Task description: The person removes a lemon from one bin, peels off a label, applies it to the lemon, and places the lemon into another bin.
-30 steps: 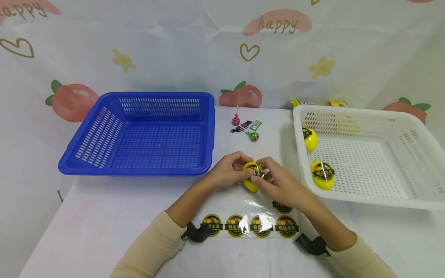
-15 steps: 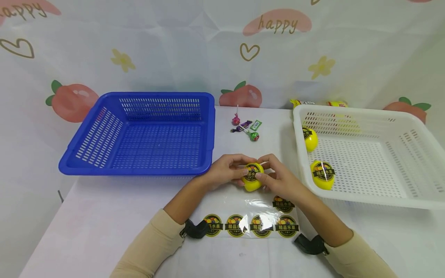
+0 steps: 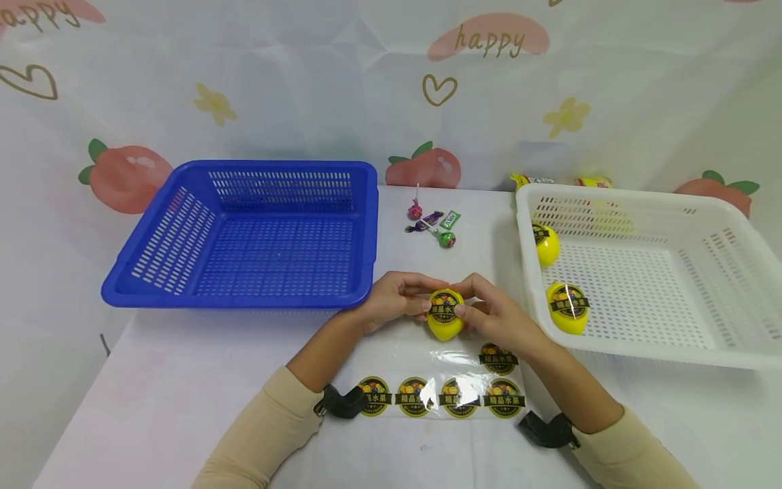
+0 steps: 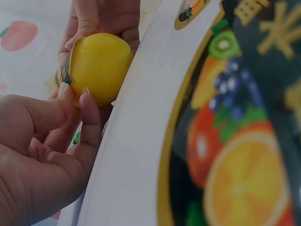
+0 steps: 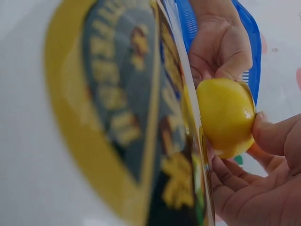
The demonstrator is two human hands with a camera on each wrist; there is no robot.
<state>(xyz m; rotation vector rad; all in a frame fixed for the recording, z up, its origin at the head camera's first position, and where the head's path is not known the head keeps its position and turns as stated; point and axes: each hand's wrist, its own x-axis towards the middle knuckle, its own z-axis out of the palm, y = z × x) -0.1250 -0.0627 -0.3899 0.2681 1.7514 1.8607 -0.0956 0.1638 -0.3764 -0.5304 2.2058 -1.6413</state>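
Note:
Between both hands is a yellow lemon (image 3: 445, 329) with a round black-and-gold fruit sticker (image 3: 444, 307) on its upper face. My left hand (image 3: 394, 300) holds the lemon from the left, thumb at the sticker's edge. From the right, my right hand (image 3: 497, 318) grips it, its thumb pressing the sticker's other edge. In the left wrist view the lemon (image 4: 104, 66) shows its bare yellow side, and the sticker (image 4: 66, 68) bends along its edge. The right wrist view has the lemon (image 5: 225, 115) pinched between fingers of both hands.
Below the hands lies a clear sheet (image 3: 397, 363) with several round stickers. A blue basket (image 3: 244, 301) stands at left. At right, a white basket (image 3: 647, 352) holds two stickered lemons (image 3: 568, 319). Behind the hands lie lollipops (image 3: 447, 239) and wrapped candies (image 3: 451, 219).
The lemon has turned so its sticker faces up more fully and its tip points toward the person. The thumbs have moved apart from the sticker's middle to its edges.

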